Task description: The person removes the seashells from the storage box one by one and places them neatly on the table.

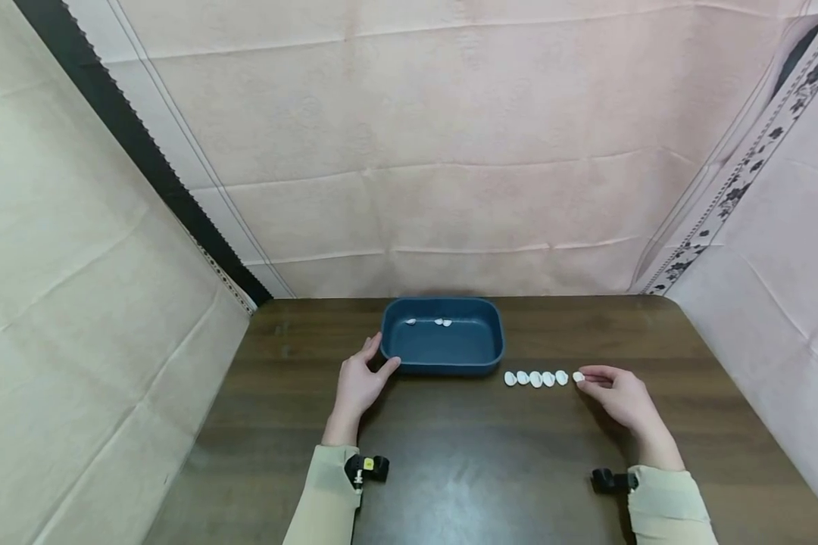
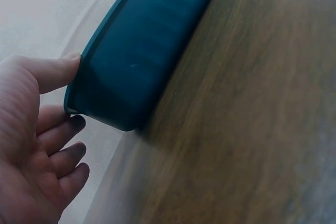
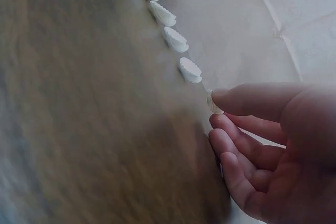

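A row of several white seashells (image 1: 535, 379) lies on the table to the right of a blue rectangular tray (image 1: 443, 370). At the row's right end, my right hand (image 1: 620, 393) pinches another white seashell (image 3: 214, 102) between thumb and fingers, close to the tabletop. My left hand (image 1: 361, 386) holds the tray by its front left corner; in the left wrist view the thumb touches the rim and a fingertip is partly hidden by the corner. Inside the tray, one small white shell (image 1: 410, 322) lies at the left and two more shells (image 1: 443, 322) lie together near the middle.
The brown wooden table (image 1: 463, 431) ends behind the tray at a pale cloth backdrop (image 1: 450, 189). Cloth also hangs at the left (image 1: 109, 341) and right sides. A black wrist camera (image 1: 375, 468) sits on the left cuff, another camera (image 1: 610, 481) on the right.
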A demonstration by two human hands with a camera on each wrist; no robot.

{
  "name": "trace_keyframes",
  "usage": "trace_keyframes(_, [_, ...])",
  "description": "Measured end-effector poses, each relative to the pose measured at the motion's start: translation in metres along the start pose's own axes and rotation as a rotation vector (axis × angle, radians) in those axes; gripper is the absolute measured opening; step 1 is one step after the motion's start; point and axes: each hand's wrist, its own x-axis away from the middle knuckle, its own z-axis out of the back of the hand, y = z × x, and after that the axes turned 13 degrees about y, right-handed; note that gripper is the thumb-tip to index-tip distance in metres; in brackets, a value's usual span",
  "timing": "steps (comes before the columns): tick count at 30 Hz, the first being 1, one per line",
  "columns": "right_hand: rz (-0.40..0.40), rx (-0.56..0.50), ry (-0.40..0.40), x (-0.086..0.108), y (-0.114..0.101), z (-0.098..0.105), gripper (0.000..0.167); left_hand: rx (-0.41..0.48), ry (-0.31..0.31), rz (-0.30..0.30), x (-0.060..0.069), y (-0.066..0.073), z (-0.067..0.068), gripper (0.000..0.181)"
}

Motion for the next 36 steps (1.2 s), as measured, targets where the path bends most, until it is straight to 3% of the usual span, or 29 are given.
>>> trace_keyframes(10, [0.015,0.026,-0.014,0.0002,-0.0027,-0.0049,0.035,-0.010,0.006,0.002,-0.0003,-0.0034,-0.0010,0.070])
trace_keyframes(16, [0.034,0.041,0.017,0.0009,-0.0033,-0.0089,0.031,-0.020,0.006,0.000,-0.0003,-0.0034,-0.0018,0.070])
trace_keyframes(36, [0.018,0.060,0.016,0.0014,-0.0054,-0.0089,0.037,-0.015,0.010,0.015,-0.0007,-0.0018,-0.0019,0.069])
